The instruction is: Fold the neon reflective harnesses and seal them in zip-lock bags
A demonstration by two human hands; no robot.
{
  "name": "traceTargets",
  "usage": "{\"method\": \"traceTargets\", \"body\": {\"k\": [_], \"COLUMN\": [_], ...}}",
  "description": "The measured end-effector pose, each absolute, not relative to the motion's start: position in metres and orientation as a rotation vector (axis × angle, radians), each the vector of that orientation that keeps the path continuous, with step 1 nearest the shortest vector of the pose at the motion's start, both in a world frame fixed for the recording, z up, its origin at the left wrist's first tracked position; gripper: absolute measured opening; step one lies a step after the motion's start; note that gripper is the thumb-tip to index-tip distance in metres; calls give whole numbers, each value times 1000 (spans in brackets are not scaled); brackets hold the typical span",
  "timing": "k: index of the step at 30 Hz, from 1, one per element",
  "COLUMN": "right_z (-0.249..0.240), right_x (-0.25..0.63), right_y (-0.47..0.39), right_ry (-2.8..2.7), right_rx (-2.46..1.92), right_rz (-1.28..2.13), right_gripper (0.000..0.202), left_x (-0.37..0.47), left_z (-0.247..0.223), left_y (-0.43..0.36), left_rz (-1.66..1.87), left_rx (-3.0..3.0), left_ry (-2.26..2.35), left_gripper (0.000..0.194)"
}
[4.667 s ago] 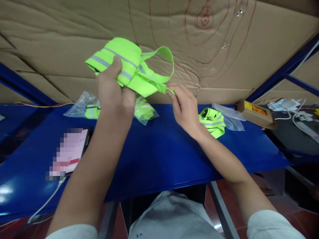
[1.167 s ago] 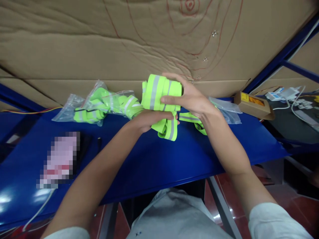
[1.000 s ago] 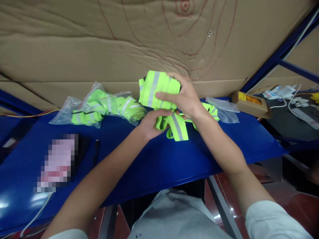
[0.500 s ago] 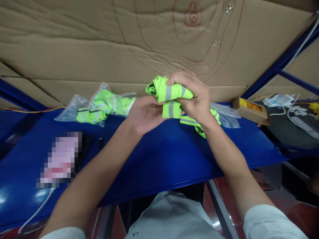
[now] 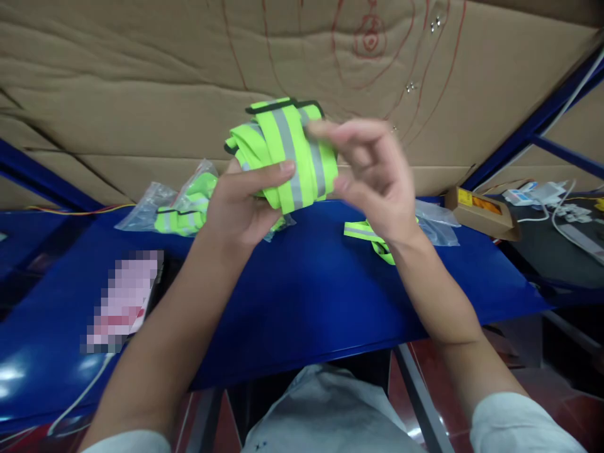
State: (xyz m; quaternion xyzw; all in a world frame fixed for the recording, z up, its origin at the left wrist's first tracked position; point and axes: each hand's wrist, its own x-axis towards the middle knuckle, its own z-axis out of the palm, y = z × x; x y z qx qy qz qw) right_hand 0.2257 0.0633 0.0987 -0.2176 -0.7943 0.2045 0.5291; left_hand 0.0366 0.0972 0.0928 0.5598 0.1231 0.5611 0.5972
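Observation:
A folded bundle of neon yellow-green fabric [image 5: 283, 151] with grey stripes and black edging is raised above the blue table. My left hand [image 5: 250, 201] grips its lower left part, thumb across the front. At the bundle's right side is my right hand [image 5: 377, 170], slightly blurred, its fingers apart and curved; whether a fingertip touches the cloth is hard to tell. Behind my right wrist, a loose yellow-green striped strap [image 5: 361, 231] lies on the table. Clear plastic bags with similar green fabric [image 5: 182, 220] lie to the left of my left hand.
A pixelated pink flat object [image 5: 125, 296] with a white cable lies at the left on the blue table [image 5: 302, 302]. Toward the right are a clear plastic bag [image 5: 436, 220], an open cardboard box [image 5: 481, 211] and white cables and parts. Brown cardboard [image 5: 141, 113] stands behind.
The green bundle has moved left and up and now shows a broad striped face with black edging. My left hand has closed on it, while my right hand has let go and opened.

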Motion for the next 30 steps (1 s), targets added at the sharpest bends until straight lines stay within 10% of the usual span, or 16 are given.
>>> {"method": "traceTargets", "body": {"k": [5,14,20,25,30], "right_z": [90,72,78,58,4], "right_x": [224,211,227,272,344], "right_y": [80,80,88,84,79], "right_ry": [-1542,-1449,-1390,-1343,-942], "right_rx": [-625,-680,-814,-1024,-1150], "right_rz": [943,1040,696,373,209], "right_gripper": [108,56,54,53,52], "left_x": [48,48,18,-58,-76], "left_z": [83,60,68,77,70], "left_y": [90,108,135,167,175], "left_rz": [1299,1268,1193,1124,567], "left_rx": [1470,1866,2040,2196,2335], "left_ry": [179,271,516,1430,1933], "left_gripper": [60,61,100,55,54]}}
